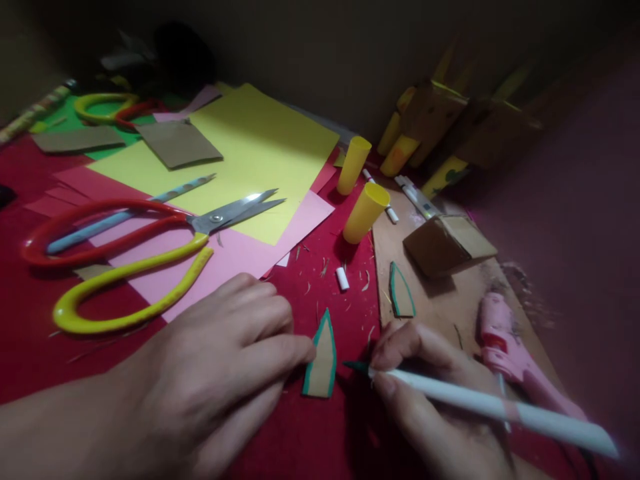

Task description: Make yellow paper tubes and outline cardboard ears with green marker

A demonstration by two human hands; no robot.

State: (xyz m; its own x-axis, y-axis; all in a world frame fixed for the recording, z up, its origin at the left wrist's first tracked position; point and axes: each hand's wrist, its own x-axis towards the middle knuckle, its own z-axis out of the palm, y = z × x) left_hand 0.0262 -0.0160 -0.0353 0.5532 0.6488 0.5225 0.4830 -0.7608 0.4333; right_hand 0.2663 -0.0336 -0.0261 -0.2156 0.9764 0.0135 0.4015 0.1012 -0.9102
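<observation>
Craft workspace: scissors (pixel 216 219), coloured paper (pixel 260 143), glue gun (pixel 504 360)

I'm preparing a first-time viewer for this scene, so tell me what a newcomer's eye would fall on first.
Probably the big scissors with red and yellow handles, lying at the left. Next might come the bright yellow sheet beyond them, then, low in the middle, the green-edged cardboard piece between the left hand and the right hand, which holds a white marker.

Scissors (pixel 216 219) — glue gun (pixel 504 353) (pink)
</observation>
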